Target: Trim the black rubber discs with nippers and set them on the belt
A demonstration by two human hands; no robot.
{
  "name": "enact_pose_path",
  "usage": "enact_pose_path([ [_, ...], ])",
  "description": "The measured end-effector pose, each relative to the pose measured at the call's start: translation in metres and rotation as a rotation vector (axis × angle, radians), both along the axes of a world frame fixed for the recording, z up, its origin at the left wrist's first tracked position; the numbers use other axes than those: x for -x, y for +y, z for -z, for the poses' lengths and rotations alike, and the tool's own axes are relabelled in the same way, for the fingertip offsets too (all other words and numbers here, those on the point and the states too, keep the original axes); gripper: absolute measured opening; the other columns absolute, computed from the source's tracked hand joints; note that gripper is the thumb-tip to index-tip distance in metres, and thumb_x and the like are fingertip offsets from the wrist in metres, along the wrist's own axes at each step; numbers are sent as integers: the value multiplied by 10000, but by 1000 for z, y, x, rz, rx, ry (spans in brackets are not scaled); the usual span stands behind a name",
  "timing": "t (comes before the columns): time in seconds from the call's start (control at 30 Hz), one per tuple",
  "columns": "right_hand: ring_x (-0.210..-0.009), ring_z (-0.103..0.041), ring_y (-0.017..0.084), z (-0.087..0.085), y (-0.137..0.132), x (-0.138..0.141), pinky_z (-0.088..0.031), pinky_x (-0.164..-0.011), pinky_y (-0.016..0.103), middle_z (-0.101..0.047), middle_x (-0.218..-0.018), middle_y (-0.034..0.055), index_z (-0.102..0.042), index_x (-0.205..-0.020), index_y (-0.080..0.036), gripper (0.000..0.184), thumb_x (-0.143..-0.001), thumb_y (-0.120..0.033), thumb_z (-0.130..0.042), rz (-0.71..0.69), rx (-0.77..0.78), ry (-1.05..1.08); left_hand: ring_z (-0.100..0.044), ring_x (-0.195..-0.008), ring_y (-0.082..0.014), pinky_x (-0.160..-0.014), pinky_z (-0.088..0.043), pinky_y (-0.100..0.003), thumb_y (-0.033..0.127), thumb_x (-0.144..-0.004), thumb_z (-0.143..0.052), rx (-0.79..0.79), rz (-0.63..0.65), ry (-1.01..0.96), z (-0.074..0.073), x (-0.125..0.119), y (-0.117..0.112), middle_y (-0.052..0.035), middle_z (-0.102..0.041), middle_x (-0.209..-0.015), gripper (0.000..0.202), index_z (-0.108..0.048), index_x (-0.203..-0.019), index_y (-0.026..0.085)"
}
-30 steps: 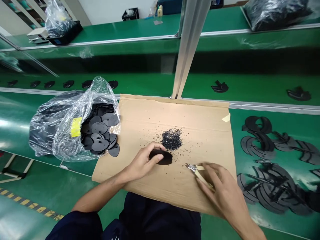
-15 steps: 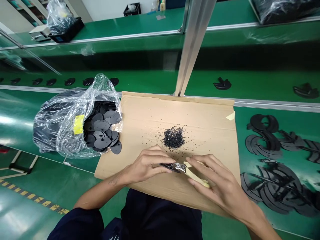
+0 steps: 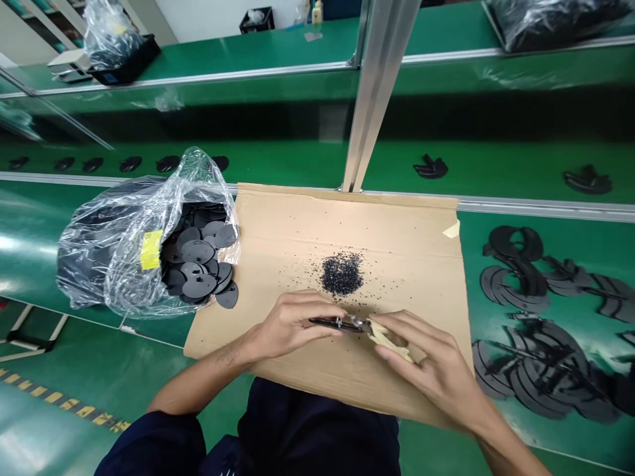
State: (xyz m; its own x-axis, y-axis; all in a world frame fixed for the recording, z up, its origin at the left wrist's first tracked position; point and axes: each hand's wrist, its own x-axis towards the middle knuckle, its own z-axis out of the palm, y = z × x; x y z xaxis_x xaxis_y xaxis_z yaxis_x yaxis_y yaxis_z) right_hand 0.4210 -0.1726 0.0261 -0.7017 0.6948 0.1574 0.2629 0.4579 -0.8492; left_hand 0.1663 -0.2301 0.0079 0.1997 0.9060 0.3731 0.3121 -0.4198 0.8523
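My left hand (image 3: 290, 324) pinches a thin black disc (image 3: 325, 322) edge-on above the cardboard sheet (image 3: 397, 231). My right hand (image 3: 424, 360) grips small cutters with cream handles (image 3: 384, 337), and their metal jaws (image 3: 354, 324) meet the disc's right edge. Just beyond the hands, a small heap of black trimmings (image 3: 341, 274) lies on the cardboard.
A clear plastic bag (image 3: 124, 244) spills several black discs (image 3: 201, 264) at the left. Black curved scrap pieces (image 3: 540, 330) lie on the green table at the right. A metal post (image 3: 374, 92) rises behind the cardboard. More black parts sit on the conveyor (image 3: 431, 168) beyond.
A second ago the disc lay flat under my left hand and the cutters were apart at the right. Now the disc is lifted edge-on and the cutter jaws are at it.
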Motion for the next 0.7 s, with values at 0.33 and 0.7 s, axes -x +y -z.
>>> enact_pose_path([
  [0.33, -1083, -655, 254, 16, -17, 17, -574, -928, 378, -680, -1119, 101, -714, -1197, -273, 324, -939, -464, -677, 106, 326, 275, -697, -936, -183, -833, -578, -307, 266, -885, -755, 152, -161, -218, 14, -10, -3, -91, -733, -970, 136, -673, -903, 160],
  [0.7, -1290, -570, 283, 20, -20, 22, -507, -1070, 472, -626, -1332, 123, -664, -1286, -286, 358, -971, -453, -634, 76, 333, 330, -660, -1006, -183, -879, -569, -319, 209, -943, -662, 97, -162, -69, 18, -8, 2, -76, -685, -1055, 277, -709, -1216, 222],
])
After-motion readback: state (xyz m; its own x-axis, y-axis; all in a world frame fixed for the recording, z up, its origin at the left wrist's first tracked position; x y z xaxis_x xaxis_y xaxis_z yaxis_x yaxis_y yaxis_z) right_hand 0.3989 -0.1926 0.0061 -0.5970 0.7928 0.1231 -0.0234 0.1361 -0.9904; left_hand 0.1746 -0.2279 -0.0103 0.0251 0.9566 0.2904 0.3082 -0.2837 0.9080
